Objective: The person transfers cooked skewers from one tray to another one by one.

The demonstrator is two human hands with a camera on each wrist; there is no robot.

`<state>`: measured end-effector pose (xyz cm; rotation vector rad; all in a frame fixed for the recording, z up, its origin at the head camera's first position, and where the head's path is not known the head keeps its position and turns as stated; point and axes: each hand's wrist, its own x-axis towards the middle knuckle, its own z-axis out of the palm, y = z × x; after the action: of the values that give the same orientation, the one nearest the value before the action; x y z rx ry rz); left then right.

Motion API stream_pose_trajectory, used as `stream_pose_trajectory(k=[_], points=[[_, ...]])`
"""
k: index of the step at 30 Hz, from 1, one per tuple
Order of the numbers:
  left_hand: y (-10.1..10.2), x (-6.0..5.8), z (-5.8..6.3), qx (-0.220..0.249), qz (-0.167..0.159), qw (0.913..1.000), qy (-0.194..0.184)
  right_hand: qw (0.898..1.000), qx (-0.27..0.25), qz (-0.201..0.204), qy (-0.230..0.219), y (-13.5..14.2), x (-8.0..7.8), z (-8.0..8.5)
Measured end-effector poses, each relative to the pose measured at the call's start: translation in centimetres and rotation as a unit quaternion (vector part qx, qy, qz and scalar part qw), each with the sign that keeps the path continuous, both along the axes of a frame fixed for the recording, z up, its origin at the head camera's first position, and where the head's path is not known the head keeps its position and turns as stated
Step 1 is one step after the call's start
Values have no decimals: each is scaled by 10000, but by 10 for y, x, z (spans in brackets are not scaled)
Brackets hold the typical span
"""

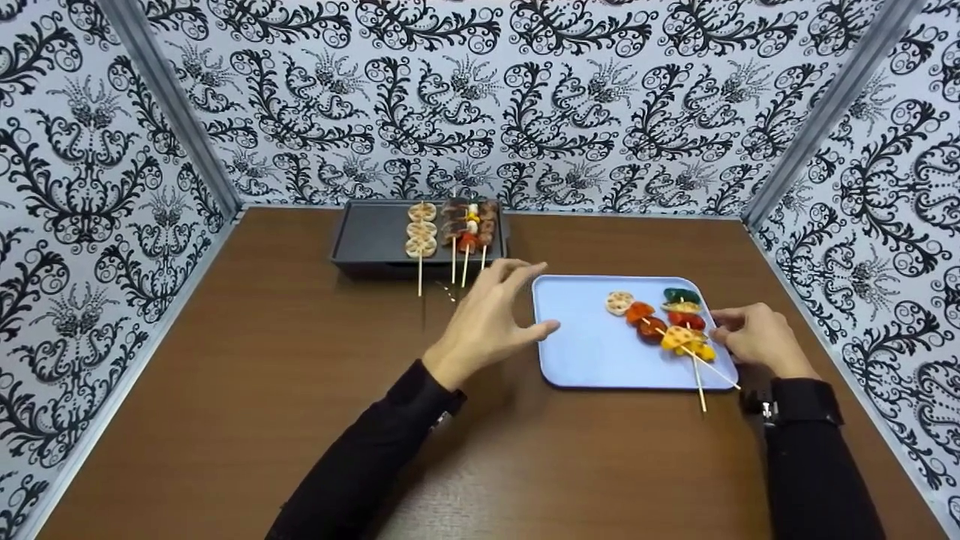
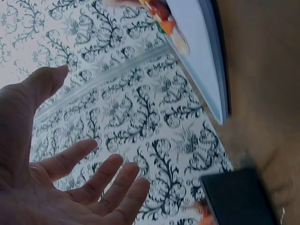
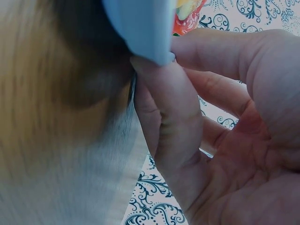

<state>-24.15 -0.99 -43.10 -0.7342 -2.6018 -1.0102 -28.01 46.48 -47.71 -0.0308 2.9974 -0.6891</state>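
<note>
A pale blue tray (image 1: 585,352) lies on the table's right half. Its right edge is pinched between the thumb and fingers of my right hand (image 1: 761,341); the right wrist view shows the tray rim (image 3: 147,35) between them. Two skewers cross on the tray: one with lotus root slices and tomatoes (image 1: 651,328), the other with mixed vegetables (image 1: 686,320). Their sticks jut over the front edge. My left hand (image 1: 487,322) hovers by the tray's left side, fingers spread, holding nothing. In the left wrist view this hand (image 2: 70,168) is apart from the tray (image 2: 199,42).
A dark grill plate (image 1: 375,232) stands at the back, left of the tray. On its right part lie a lotus root skewer (image 1: 421,231) and several meat and vegetable skewers (image 1: 470,225), sticks pointing forward. Patterned walls (image 1: 442,97) enclose the brown table (image 1: 300,360).
</note>
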Motion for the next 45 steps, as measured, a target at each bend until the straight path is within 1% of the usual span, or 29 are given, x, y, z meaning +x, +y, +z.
stream_pose_trajectory(k=[4, 7, 10, 13, 16, 20, 24, 28, 30, 33, 35, 41, 45], points=[[-14, -7, 2, -21, 278, 9991, 306, 9999, 5, 44, 119, 0, -1, 1], [-25, -14, 2, -45, 521, 9970, 575, 9997, 11, 85, 219, 1, -2, 1], [-36, -20, 1, -83, 795, 9945, 678, 9998, 10, 55, 167, 1, -1, 0], [-48, -26, 1, -63, 1052, 9921, 681, 10000, 1, 1, 66, 2, 0, 0], [-58, -32, 1, -7, 1338, 9896, 520, 10000, -22, -21, 10, 2, 0, -1], [-70, -38, 2, 224, 1716, 9849, 28, 10000, -34, -4, 14, 3, 1, -2], [-81, -42, 3, 484, 2072, 9762, -418, 10000, -46, 23, 62, 2, 0, -2], [-90, -47, 3, 515, 2392, 9673, -665, 9999, -85, 36, 57, 2, 0, -1], [-94, -49, 2, 508, 2503, 9643, -699, 9999, -121, 38, 46, 1, 0, -1], [-100, -53, -2, 549, 2586, 9621, -667, 9999, -127, 38, 74, 1, -1, -1], [-103, -55, -4, 581, 2591, 9620, -633, 9999, -121, 35, 95, 0, -1, -1], [-110, -60, -13, 663, 2625, 9602, -687, 9999, -110, 20, 97, 1, -1, -2], [-113, -64, -16, 675, 2610, 9616, -509, 9999, -64, 18, 106, 1, -1, -1]])
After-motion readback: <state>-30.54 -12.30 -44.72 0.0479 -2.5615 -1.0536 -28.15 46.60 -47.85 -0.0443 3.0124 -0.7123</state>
